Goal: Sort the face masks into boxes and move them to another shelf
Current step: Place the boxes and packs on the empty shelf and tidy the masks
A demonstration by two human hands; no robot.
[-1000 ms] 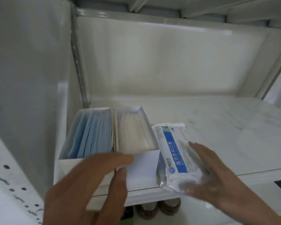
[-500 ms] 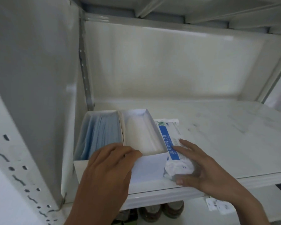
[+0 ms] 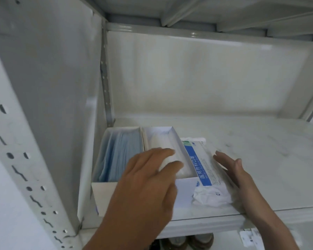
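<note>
Both hands reach onto the white metal shelf. The left hand lies over the near end of the open white cardboard box, its fingers fairly straight and spread, fingertips over the white face masks in the box's right compartment; whether they press on the masks cannot be told through the blur. The box's left compartment holds a stack of pale blue face masks standing on edge. The box sits at the left end of the shelf, against the grey side panel, near the front edge. Just right of the box, touching its wall, lies a sealed white plastic mask packet with a blue printed stripe. The right hand rests flat against the packet's right side, fingers straight and together, holding nothing. Below the shelf edge, some brown shoes show dimly.
</note>
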